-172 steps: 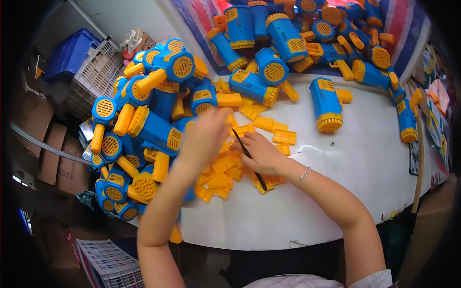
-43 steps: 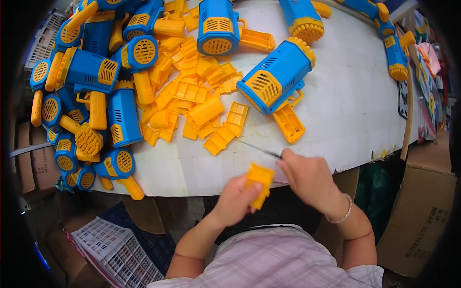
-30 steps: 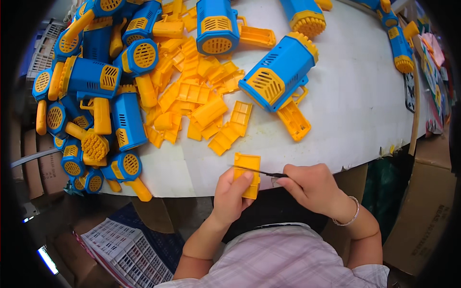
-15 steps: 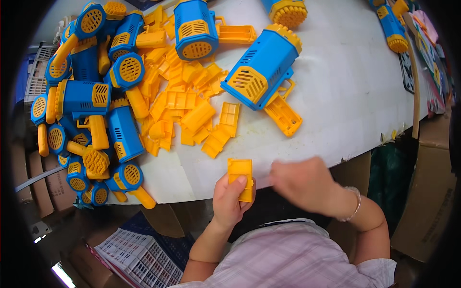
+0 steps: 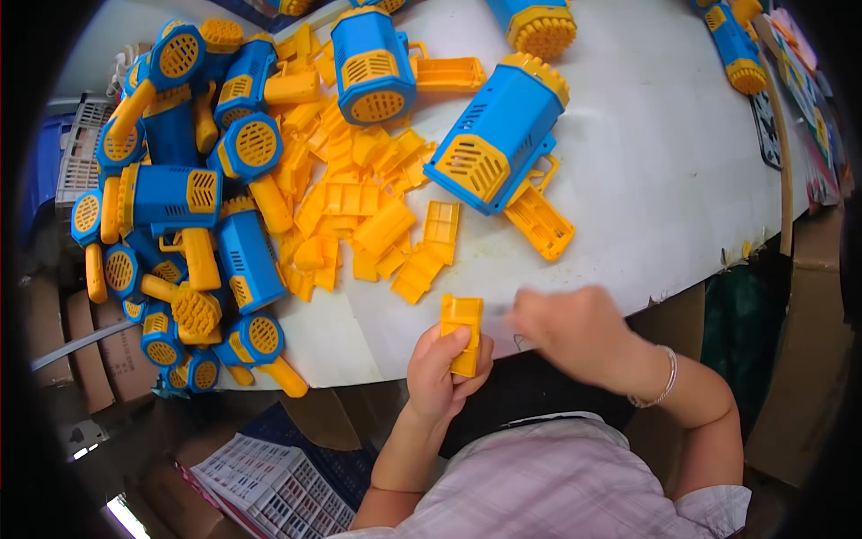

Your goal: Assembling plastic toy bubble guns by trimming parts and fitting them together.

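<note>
Your left hand grips a yellow cover at the counter's front edge; your right hand is curled and blurred, its hold undeterminable. White crate, below left: contents indiscernible. Open room extends right of the nearest blue toy gun.

Toy guns, yellow pieces, white table

Nothing legible; cardboard box print blurred.
</note>
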Demonstrator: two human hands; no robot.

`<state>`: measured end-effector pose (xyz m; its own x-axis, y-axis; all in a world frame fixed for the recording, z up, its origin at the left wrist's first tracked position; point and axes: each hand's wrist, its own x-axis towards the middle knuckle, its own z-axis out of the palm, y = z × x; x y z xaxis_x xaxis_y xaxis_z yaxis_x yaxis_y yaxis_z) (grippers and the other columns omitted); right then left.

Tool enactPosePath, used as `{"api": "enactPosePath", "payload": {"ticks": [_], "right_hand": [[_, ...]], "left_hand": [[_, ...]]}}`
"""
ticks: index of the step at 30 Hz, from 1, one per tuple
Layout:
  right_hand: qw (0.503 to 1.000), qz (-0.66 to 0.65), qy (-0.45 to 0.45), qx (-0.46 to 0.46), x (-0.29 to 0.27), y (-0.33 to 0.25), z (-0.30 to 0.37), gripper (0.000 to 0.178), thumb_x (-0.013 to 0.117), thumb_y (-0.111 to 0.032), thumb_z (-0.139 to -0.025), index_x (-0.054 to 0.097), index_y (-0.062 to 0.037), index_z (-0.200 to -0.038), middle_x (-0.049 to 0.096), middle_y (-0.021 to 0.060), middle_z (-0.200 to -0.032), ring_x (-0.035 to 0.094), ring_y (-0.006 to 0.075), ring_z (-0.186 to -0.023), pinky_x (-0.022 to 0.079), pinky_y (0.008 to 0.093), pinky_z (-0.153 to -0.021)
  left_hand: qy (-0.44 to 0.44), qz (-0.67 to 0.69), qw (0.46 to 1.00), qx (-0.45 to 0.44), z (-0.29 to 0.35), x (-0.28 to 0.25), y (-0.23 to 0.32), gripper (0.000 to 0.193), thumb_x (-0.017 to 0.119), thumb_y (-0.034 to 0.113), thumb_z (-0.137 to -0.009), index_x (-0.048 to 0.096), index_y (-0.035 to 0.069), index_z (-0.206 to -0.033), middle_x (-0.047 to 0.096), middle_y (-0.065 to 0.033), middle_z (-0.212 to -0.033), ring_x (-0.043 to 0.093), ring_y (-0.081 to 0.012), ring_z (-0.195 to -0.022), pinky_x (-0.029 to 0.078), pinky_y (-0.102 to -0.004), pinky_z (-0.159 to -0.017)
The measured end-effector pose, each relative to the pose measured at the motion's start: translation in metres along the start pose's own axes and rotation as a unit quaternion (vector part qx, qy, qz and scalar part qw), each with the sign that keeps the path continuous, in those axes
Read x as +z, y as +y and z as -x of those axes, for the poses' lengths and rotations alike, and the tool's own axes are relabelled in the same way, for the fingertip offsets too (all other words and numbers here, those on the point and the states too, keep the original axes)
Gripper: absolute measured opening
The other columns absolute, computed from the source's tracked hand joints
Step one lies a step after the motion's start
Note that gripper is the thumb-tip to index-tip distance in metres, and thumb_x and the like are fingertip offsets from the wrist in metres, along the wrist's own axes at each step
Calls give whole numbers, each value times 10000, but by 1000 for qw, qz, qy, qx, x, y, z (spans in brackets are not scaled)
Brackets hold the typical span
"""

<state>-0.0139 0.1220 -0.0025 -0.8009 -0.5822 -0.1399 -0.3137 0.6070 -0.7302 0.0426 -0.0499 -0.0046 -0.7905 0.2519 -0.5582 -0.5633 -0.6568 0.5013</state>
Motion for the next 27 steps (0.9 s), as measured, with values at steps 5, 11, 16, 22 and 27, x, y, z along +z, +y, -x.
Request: {"api": "enactPosePath", "payload": {"ticks": [5, 11, 16, 22, 27], "right_hand": [[999, -33, -7, -35, 1, -9, 6, 227, 547, -197, -834, 462, -58, -676, 455, 150, -487, 508, 333, -459, 390, 392, -399], [998, -32, -32, -35, -2, -10, 7, 233, 539, -199, -844, 455, -52, -683, 471, 152, -501, 514, 338, -471, 391, 389, -401], [999, -25, -29, -35, -10, -11, 6, 213, 535, -194, -847, 457, -61, -700, 472, 148, -518, 514, 329, -467, 394, 384, -402], [999, -21, -15, -43, -7, -7, 6, 205, 551, -192, -836, 462, -65, -702, 475, 133, -511, 514, 320, -453, 397, 384, -399], [1000, 6, 29, -6, -2, 10, 0, 222, 549, -221, -839, 468, -68, -699, 480, 134, -509, 513, 317, -448, 400, 379, -396]], "left_hand": [[-4, -14, 1000, 10, 1, -6, -2, 231, 412, 205, -864, 420, 9, -742, 329, -27, -492, 227, -70, -356, 182, -209, -315], [-6, 9, 1000, -5, 2, -5, -1, 219, 418, 193, -858, 424, 8, -741, 330, -28, -498, 224, -69, -357, 180, -207, -315], [-17, -7, 1000, 0, -2, -3, 2, 223, 413, 194, -863, 424, 16, -730, 321, -20, -498, 213, -64, -357, 180, -203, -313], [-22, 37, 999, -23, -3, -8, 2, 230, 417, 199, -865, 414, 33, -705, 312, -13, -494, 212, -63, -355, 179, -200, -310], [5, 31, 999, -21, -4, -5, 1, 228, 413, 198, -865, 411, 38, -702, 309, -11, -494, 213, -65, -357, 175, -199, -308]]}}
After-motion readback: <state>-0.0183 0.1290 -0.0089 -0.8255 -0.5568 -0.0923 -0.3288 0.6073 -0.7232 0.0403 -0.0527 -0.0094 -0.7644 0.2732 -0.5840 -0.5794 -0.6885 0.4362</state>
